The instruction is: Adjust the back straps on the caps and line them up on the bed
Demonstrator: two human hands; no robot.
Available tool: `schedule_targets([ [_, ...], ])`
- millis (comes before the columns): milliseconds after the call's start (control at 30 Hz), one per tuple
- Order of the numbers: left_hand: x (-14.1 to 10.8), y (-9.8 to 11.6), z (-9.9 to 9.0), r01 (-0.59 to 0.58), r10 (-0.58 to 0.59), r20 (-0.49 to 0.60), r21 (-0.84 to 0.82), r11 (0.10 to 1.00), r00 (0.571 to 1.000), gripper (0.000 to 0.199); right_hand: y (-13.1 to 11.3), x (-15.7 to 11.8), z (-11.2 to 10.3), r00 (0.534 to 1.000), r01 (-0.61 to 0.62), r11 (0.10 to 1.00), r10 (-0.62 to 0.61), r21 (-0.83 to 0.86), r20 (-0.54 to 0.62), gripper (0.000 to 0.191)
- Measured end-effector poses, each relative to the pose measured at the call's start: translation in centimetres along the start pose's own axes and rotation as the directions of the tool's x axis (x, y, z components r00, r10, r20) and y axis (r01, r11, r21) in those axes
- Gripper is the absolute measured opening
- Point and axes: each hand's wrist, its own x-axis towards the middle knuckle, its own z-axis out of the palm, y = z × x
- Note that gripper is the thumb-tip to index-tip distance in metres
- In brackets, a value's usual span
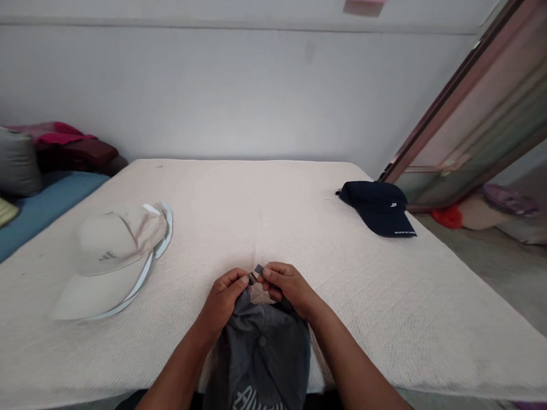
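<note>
A grey cap (261, 355) lies at the near edge of the cloth-covered table (264, 205), crown up and brim toward the person, so that its rear opening faces away and sits within easy reach of both hands. The left hand (223, 299) is closed in a pinch on one end of the back strap (257, 272), and the right hand (287, 285) is closed in a pinch on the other end, the fingertips meeting just over the small buckle, which holds the strap taut and level above the table. To the far left a beige cap (111, 258) rests on its brim, well apart from the hands. To the far right a navy visor (381, 207) lies near the table's edge.
</note>
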Motion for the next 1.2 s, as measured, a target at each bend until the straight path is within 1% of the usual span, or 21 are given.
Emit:
schedule_targets([
  [100,0.0,-0.2,-0.1,0.013,-0.013,0.014,-0.026,1.000,1.000,0.014,0.1,0.0,-0.2,0.995,-0.063,0.996,0.058,0.063,0.083,0.028],
  [200,0.0,-0.4,-0.2,0.039,-0.039,-0.005,-0.040,0.998,0.999,0.013,0.1,0.0,-0.2,0.990,-0.092,0.993,0.082,0.078,0.115,0.025],
  [333,0.0,-0.3,-0.2,0.055,-0.054,0.028,-0.071,0.996,0.998,0.011,-0.1,-0.2,0.0,0.988,-0.120,0.990,0.112,0.072,0.108,0.022],
  [500,-0.1,-0.2,-0.2,0.105,-0.101,0.040,-0.130,0.986,0.994,0.009,-0.5,-0.4,0.2,0.985,-0.152,0.988,0.148,0.042,0.090,0.019],
  [600,-0.1,-0.2,-0.1,0.134,-0.126,0.053,-0.183,0.974,0.991,0.009,-0.5,-0.4,0.1,0.985,-0.161,0.986,0.157,0.043,0.076,0.018],
  [700,0.1,-0.2,-0.1,0.155,-0.146,0.059,-0.213,0.965,0.988,0.009,-0.3,-0.4,-0.3,0.980,-0.184,0.982,0.179,0.045,0.090,0.017],
  [933,-0.1,-0.4,-0.1,0.182,-0.172,0.069,-0.161,0.970,0.983,0.011,0.0,-0.4,-0.8,0.967,-0.199,0.980,0.195,0.009,0.163,0.019],
  [1067,-0.1,-0.4,-0.4,0.228,-0.214,0.103,-0.147,0.963,0.971,0.011,-0.4,-0.6,-1.0,0.948,-0.184,0.981,0.193,-0.058,0.255,0.021],
  [1200,-0.1,-0.4,-0.6,0.275,-0.265,0.114,-0.079,0.958,0.957,0.014,-0.2,-0.5,-1.5,0.919,-0.162,0.977,0.199,-0.135,0.339,0.023],
])
